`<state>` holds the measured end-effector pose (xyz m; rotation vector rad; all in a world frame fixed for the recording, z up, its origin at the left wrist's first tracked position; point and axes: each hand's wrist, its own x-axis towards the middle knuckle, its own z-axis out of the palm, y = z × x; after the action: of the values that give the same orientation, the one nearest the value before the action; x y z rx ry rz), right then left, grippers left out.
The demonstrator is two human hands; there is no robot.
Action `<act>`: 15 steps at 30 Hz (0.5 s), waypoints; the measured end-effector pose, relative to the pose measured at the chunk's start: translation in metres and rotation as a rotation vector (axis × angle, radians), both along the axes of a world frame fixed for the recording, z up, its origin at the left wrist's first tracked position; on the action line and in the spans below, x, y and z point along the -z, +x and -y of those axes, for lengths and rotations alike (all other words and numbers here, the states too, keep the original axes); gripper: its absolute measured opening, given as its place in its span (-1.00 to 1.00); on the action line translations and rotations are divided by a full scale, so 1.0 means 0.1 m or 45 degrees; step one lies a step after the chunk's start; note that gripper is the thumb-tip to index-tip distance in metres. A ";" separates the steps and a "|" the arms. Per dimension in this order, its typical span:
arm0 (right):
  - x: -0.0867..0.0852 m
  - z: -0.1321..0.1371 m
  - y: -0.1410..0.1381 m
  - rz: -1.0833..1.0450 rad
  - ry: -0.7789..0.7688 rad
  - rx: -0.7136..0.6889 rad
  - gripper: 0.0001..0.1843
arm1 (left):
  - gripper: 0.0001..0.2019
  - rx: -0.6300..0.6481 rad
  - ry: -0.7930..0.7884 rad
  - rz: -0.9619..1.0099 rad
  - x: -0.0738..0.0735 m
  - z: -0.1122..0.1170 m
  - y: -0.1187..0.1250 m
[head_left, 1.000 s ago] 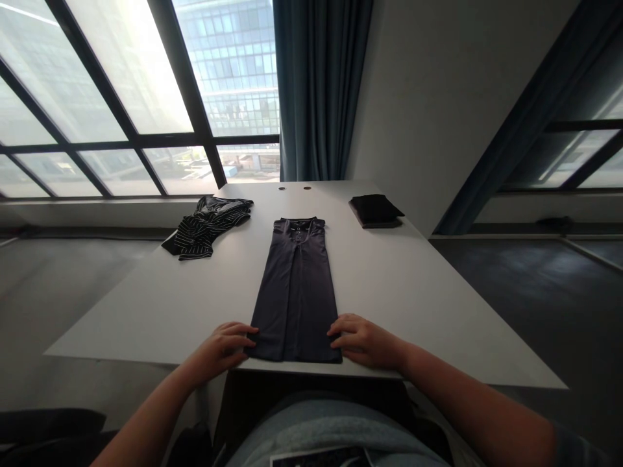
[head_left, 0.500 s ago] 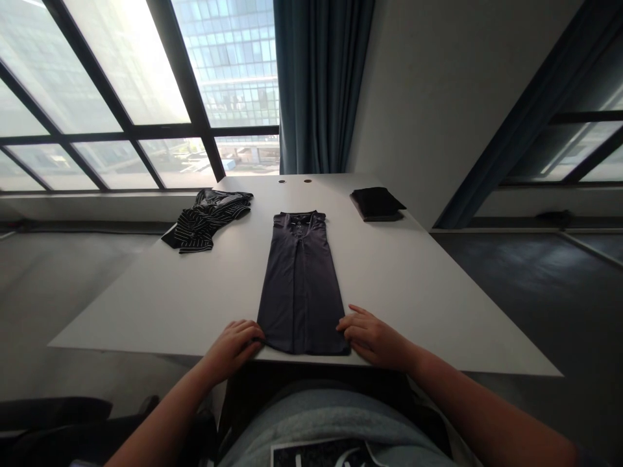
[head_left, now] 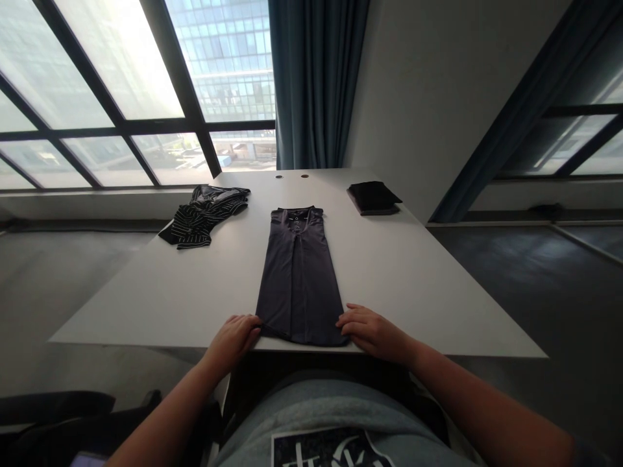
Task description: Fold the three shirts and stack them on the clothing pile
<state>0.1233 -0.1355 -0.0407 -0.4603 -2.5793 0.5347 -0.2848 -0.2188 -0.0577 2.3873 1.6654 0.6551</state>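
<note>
Charcoal-grey folded garment (head_left: 299,285), lying flat on a white table (head_left: 399,285) directly before me, its long axis running straight away from my body. Small rings (head_left: 296,223) mark the narrower far end; the wider hem lies between my hands, close to the table's near edge. Neither hand is nearer: my left hand (head_left: 234,337) touches the near left corner, fingers together and curled; my right hand (head_left: 372,331) touches the right edge near the hem, index finger apart. Whether either pinches cloth, I cannot tell.
</note>
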 end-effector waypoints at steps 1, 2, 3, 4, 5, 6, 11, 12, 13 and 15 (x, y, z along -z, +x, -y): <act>0.01 0.00 0.01 -0.012 -0.013 0.012 -0.74 | -0.79 0.001 -0.007 -0.005 -0.01 0.00 -0.01; 0.02 0.01 0.01 -0.025 -0.021 0.026 -0.74 | -0.81 0.017 -0.025 -0.010 -0.03 0.00 -0.02; 0.02 0.01 0.02 -0.036 -0.030 0.042 -0.73 | -0.82 0.046 -0.051 -0.015 -0.05 0.00 -0.04; 0.03 0.01 0.03 -0.044 -0.038 0.057 -0.72 | -0.83 0.087 -0.080 -0.020 -0.08 0.01 -0.05; 0.04 0.02 0.03 -0.052 -0.044 0.068 -0.71 | -0.84 0.131 -0.104 -0.026 -0.12 0.01 -0.07; 0.04 0.02 0.04 -0.058 -0.050 0.076 -0.70 | -0.86 0.170 -0.116 -0.029 -0.16 0.02 -0.08; 0.00 0.08 0.06 -0.063 -0.075 0.080 -0.69 | -0.81 0.304 -0.133 0.036 -0.35 0.07 -0.06; -0.02 0.10 0.06 -0.059 -0.087 0.077 -0.68 | -0.79 0.327 -0.166 0.052 -0.39 0.09 -0.05; -0.05 0.12 0.07 -0.056 -0.105 0.074 -0.68 | -0.77 0.343 -0.207 0.062 -0.43 0.11 -0.03; -0.13 0.16 0.10 -0.057 -0.158 0.070 -0.68 | -0.76 0.362 -0.295 0.063 -0.52 0.15 0.00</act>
<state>0.1335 -0.1518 -0.0280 -0.5527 -2.4931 0.6810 -0.2850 -0.2334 -0.0057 2.3529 1.2696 0.4429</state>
